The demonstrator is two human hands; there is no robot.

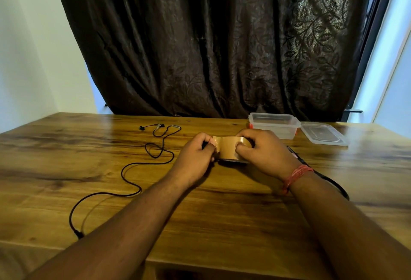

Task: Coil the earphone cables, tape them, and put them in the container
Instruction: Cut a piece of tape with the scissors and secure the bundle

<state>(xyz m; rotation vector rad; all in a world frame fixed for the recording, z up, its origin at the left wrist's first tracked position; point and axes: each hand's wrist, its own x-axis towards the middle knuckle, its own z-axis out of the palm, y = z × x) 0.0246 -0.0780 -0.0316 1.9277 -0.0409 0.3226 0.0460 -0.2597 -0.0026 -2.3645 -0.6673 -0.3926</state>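
Clearly, taping is only starting: left hand is pinching the tape end, right hand gripping the tape roll mid-table; earphone cable lying uncoiled leftward, container waiting at the far edge.

No readable text, labels, brands or numbers on anything in view.

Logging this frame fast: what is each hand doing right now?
Left hand: closed, pinching the free end of the brown tape roll.
Right hand: closed, gripping the tape roll itself.
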